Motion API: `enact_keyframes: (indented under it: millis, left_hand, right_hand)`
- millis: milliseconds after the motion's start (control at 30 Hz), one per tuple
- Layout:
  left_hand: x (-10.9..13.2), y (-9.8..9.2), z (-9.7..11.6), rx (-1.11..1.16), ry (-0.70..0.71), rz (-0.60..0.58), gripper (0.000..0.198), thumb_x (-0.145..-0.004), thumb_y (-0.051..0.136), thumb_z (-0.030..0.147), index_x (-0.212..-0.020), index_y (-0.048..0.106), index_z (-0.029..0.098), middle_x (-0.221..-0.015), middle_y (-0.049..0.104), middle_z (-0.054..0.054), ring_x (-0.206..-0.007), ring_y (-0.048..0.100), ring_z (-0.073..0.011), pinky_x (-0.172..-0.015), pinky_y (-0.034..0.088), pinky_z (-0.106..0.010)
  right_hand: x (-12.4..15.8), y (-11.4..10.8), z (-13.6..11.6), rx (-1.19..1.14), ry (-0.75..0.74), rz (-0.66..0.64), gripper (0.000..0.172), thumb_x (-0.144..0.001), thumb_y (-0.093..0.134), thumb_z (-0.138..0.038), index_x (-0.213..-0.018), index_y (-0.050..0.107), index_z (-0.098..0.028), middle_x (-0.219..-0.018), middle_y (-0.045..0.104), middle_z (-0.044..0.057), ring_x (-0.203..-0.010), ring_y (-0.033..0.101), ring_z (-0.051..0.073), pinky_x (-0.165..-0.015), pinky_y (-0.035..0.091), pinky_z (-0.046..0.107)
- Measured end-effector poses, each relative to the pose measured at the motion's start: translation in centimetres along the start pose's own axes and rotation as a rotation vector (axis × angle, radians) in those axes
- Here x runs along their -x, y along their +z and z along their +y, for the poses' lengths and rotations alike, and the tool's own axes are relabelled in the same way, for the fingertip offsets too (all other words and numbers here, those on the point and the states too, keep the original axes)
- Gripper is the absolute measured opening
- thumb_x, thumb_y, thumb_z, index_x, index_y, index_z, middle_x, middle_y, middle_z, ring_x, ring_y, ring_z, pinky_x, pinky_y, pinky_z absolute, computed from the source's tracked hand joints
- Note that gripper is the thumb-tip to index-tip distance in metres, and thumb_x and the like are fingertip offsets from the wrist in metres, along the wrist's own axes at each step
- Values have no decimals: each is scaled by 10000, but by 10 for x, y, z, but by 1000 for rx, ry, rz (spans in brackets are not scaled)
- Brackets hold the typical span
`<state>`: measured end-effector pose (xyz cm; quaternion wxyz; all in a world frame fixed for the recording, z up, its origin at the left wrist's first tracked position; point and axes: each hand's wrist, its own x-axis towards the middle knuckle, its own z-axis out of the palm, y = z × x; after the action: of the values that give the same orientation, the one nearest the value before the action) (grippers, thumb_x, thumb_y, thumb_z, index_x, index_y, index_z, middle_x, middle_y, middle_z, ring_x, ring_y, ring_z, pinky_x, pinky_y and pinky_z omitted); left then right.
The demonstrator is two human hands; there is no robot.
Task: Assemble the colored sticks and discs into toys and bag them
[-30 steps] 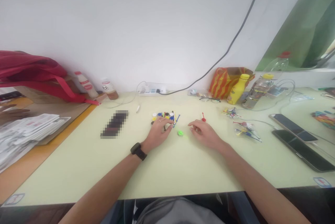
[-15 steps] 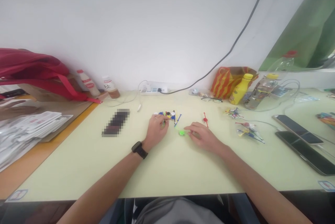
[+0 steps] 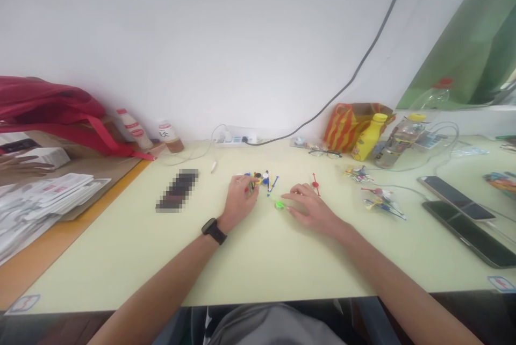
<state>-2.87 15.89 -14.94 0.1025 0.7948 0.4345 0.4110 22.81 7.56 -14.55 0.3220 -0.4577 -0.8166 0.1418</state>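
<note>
My left hand point(image 3: 238, 201) rests on the pale green table point(image 3: 258, 259), fingers curled over a small cluster of coloured plastic pieces point(image 3: 260, 177); it seems to pinch one small piece I cannot make out. A dark watch sits on that wrist. My right hand point(image 3: 309, 206) lies to the right, its fingers bent, the fingertips touching a small bright green piece point(image 3: 279, 205). A red pin-like stick point(image 3: 315, 184) lies just beyond the right hand, and a blue stick point(image 3: 273, 182) lies between the hands.
Bags of coloured pieces point(image 3: 377, 199) and two phones point(image 3: 463, 210) lie to the right. Bottles point(image 3: 368, 137), a striped bag and a power strip point(image 3: 236, 141) line the wall. A dark blurred object point(image 3: 177, 190) lies left; papers point(image 3: 36, 200) and another person's hand point(image 3: 16, 165) are far left.
My right hand slid left until its fingertips reached the green piece. My left hand curled its fingers in over the coloured pieces. At far left the other person's hand now holds a white box.
</note>
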Motion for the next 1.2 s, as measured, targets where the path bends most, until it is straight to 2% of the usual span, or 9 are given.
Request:
enact_keyframes:
  millis: [167,333,467,633,833,1000,1200]
  left_hand:
    - [1,2,-4,-14,21,-17,182,-913,634,190,-1061,712,260,-1090,752,-37,-1127,591,-280,-1032,462,-494]
    - [0,3,-6,-21,44,-20,203,-902,637,174,-1076,701,256,-1083,757,-35,-1110,613,-273,-1025,465,-491]
    - [1,4,-5,-22,64,-27,219,-908,626,170,-1100,694,250,-1088,760,-36,-1101,632,-264,-1039,457,-492]
    - [2,4,-1,-62,98,-73,254,-927,599,166,-1153,691,237,-1188,752,-35,-1147,622,-253,-1111,410,-492]
    - [3,3,7,-145,97,-141,341,-960,582,216,-1287,672,253,-1358,685,-33,-1263,531,-293,-1134,379,-509]
    - [8,2,10,-205,138,-245,429,-1025,519,292,-1450,573,293,-1500,581,-38,-1279,460,-321,-1121,365,-543]
    - [11,3,9,-268,141,-340,473,-1056,462,383,-1519,499,293,-1582,485,-54,-1252,422,-367,-1071,368,-606]
  right_hand:
    - [0,1,-4,8,-30,-33,352,-975,624,-360,-1317,694,-324,-1235,642,107,-1187,540,313,-1041,480,518]
    - [-1,2,-3,34,-98,-83,325,-977,627,-338,-1289,714,-326,-1338,673,69,-1264,508,326,-1064,443,527]
    - [-5,8,0,142,-150,-84,236,-1006,576,-270,-1166,748,-294,-1202,745,65,-1178,557,311,-966,450,487]
    - [-11,26,5,237,-201,-9,198,-1043,530,-252,-1039,726,-218,-1018,759,85,-1002,600,261,-855,449,408]
    - [-17,36,13,256,-125,-7,140,-1039,557,-277,-1046,681,-212,-1023,735,71,-996,600,243,-845,443,381]
    - [-18,20,33,346,28,27,109,-1004,600,-253,-991,705,-231,-1011,754,59,-1046,580,276,-889,412,430]
    - [-15,1,57,439,218,104,129,-983,594,-210,-963,717,-242,-1044,760,66,-1120,547,323,-900,397,472]
